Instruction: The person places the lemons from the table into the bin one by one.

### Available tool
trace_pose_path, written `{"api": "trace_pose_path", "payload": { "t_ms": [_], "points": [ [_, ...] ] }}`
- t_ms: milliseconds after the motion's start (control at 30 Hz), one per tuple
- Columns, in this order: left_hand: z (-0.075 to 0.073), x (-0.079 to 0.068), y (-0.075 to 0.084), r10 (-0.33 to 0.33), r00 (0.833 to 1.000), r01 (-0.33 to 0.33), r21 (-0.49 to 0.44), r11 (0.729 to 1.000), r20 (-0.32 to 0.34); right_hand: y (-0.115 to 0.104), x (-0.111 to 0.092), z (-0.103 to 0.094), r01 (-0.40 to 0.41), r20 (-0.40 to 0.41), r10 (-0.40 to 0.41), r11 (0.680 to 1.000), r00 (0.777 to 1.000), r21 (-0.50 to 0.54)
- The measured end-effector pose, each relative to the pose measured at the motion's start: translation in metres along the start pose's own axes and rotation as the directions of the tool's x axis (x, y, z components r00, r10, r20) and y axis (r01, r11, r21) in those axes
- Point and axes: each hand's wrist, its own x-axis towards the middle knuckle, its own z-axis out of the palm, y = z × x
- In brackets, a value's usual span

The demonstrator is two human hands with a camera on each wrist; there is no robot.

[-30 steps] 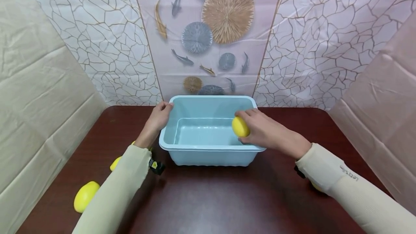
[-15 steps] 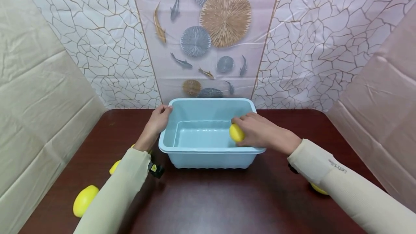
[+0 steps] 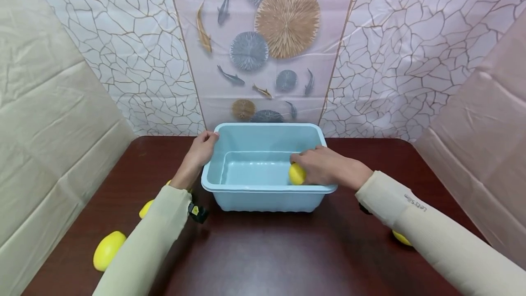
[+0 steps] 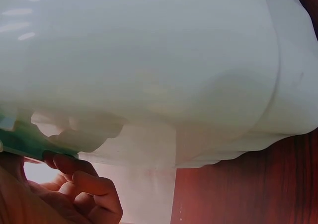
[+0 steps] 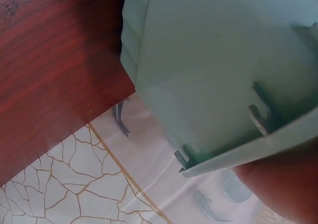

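A light blue plastic basin stands on the table. My left hand grips its rim at the back left corner; in the left wrist view, curled fingers show under the rim. My right hand reaches over the right rim and holds a yellow lemon inside the basin, low over its right part. In the right wrist view the basin's outer wall hides the lemon, and only part of the hand shows above the rim.
On the left lie a lemon, a second yellow fruit and another one mostly behind the left wrist. A yellow fruit is partly hidden under the right forearm. Patterned cloth hangs behind the dark red table.
My right hand has lowered the lemon deeper into the basin and slightly to the left. The left hand keeps its grip on the rim.
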Motion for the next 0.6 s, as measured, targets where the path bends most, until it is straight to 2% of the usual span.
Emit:
{"api": "trace_pose_path", "payload": {
  "t_ms": [333, 600],
  "points": [
    [-0.0003, -0.0022, -0.0033, -0.016, 1.000, 0.017, 0.022, 1.000, -0.004, -0.0043, 0.0051, 0.0008, 0.011, 0.113, -0.002, 0.997, 0.994, -0.078],
    [0.0002, -0.0004, -0.0018, 0.009, 1.000, -0.009, 0.016, 1.000, 0.001, -0.0032, 0.0091, 0.0003, 0.010, 0.150, 0.005, 0.995, 0.989, -0.104]
  ]
}}
